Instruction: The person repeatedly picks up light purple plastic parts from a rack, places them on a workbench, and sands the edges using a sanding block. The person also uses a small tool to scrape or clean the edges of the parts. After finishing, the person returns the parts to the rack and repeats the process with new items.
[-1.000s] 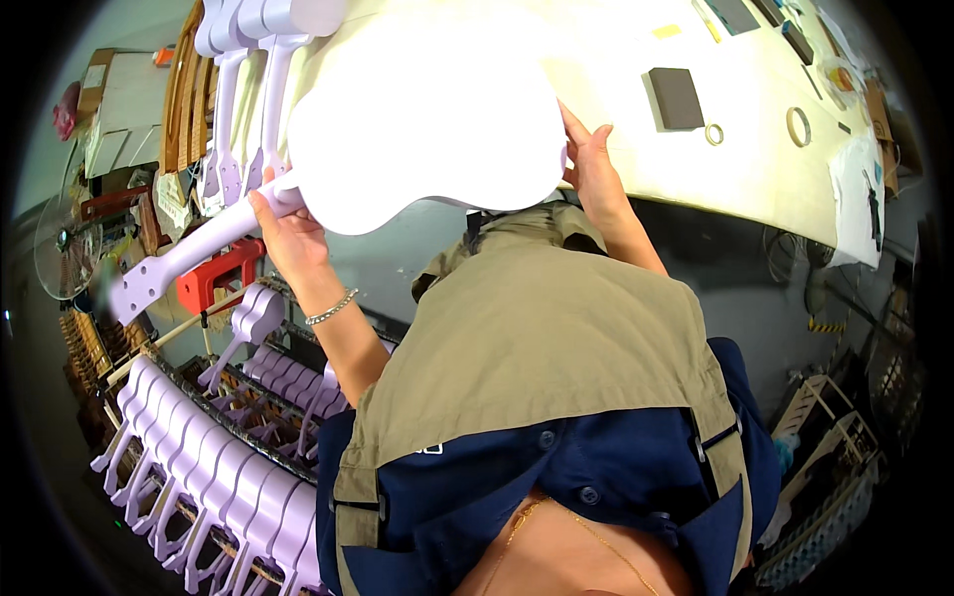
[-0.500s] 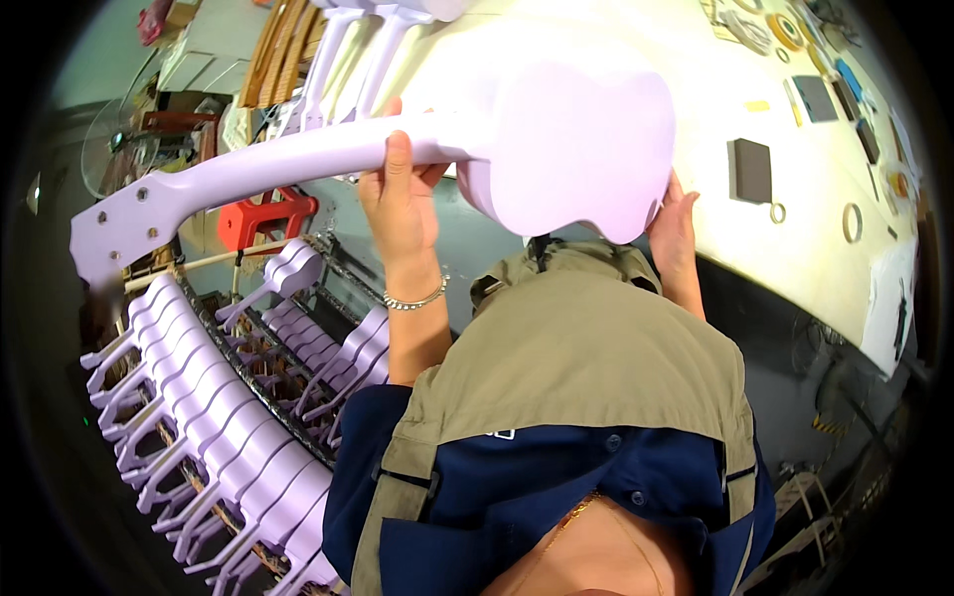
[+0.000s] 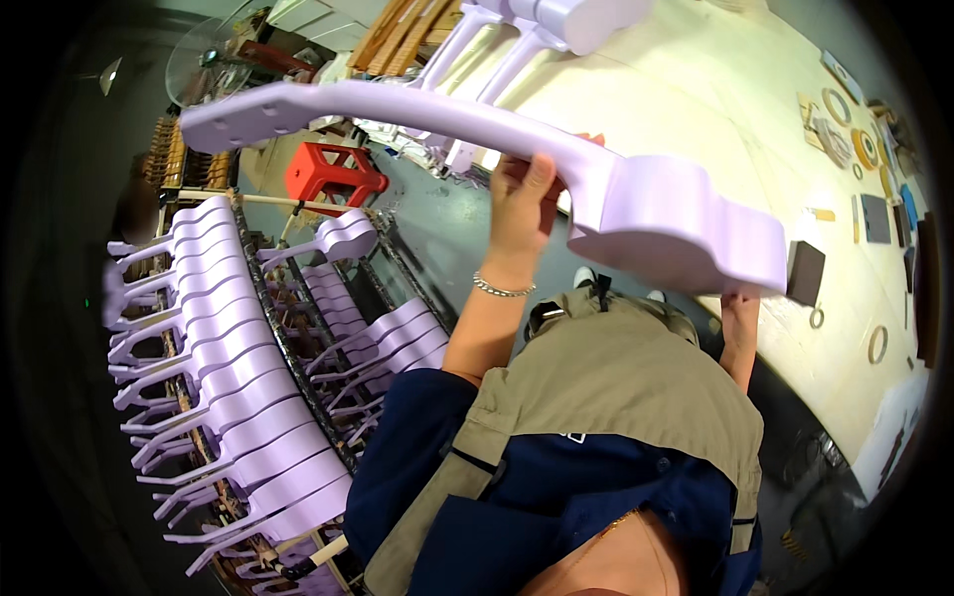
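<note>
A lilac ukulele (image 3: 696, 214) without strings is held up before me, neck toward the left and body toward the right. It is tilted so the curved side of the body shows, with one broad face turned down toward me. My left hand (image 3: 522, 214) is closed round the neck near the body, thumb on the near side. My right hand (image 3: 738, 318) grips the lower end of the body from beneath, its fingertips mostly hidden behind it. Left of me, a rack (image 3: 260, 288) bears a long row of similar lilac ukuleles (image 3: 234, 387).
A cream worktable (image 3: 735, 119) stretches ahead and right, with a dark block (image 3: 806, 273), tape rolls (image 3: 863, 149) and small tools. More lilac ukuleles (image 3: 542, 30) stand at its far left. A red stool (image 3: 333, 174) stands on the floor beyond the rack.
The ukulele has been turned from its broad face showing to its side showing, and the headstock has tipped too. Both hands keep hold. The view has swung, so surroundings appear shifted.
</note>
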Demonstrator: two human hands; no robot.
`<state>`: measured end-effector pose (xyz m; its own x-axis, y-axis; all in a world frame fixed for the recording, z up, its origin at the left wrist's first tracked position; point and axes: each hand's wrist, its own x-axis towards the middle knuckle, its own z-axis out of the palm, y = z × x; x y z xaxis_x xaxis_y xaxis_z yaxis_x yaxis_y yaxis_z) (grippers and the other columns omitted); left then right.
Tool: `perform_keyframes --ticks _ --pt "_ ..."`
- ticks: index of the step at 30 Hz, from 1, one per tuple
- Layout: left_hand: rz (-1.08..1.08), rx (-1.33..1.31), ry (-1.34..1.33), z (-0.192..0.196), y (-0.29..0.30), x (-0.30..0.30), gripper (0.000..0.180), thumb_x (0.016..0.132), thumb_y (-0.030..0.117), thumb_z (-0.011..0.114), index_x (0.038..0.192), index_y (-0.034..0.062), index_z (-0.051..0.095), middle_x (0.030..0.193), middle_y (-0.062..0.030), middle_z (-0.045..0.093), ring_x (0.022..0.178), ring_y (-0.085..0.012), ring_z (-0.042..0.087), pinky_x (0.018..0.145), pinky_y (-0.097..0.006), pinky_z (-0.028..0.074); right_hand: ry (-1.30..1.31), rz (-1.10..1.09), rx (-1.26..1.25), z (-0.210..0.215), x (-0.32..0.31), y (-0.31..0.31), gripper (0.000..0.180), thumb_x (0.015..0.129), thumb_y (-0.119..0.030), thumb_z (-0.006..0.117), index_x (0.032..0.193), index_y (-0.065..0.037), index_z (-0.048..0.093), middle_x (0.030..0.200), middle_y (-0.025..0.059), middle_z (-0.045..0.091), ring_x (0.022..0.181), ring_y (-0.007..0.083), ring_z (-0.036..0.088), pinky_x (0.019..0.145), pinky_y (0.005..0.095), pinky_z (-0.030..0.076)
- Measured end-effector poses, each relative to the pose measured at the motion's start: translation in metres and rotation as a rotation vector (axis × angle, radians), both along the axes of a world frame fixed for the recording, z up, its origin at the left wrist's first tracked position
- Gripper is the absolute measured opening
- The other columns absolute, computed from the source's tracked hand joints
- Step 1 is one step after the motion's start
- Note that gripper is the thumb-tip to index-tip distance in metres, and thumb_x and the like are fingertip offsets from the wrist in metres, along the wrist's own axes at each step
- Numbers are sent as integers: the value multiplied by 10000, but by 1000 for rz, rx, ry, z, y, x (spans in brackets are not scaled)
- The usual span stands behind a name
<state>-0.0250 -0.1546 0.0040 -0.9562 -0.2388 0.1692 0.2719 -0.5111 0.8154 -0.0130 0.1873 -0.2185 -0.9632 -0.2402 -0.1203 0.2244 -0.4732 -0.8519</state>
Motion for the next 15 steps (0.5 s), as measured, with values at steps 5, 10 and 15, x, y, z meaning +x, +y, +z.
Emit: perform_keyframes --ticks 5,10,15 --pt "202 -275 -151 17 5 5 514 867 141 621 1294 -34 397 981 -86 604 820 -147 636 709 -282 566 -272 -136 -32 63 -12 -24 784 875 -589 434 1397 -31 262 1381 136 377 1234 253 409 995 354 368" --pt "343 -417 -153 26 14 5 511 847 166 661 1250 -70 454 886 -33 598 713 -66 576 598 -204 502 -413 -90 54 84 -14 -28 791 884 -604 389 1400 -17 264 1384 175 363 1241 277 399 996 367 370" --pt "397 -509 -146 31 14 6 508 832 172 685 1221 -83 481 844 -19 599 654 -45 534 562 -173 440 -437 -29 14 81 -11 -30 807 877 -604 407 1398 -6 263 1387 180 358 1247 277 390 987 365 376"
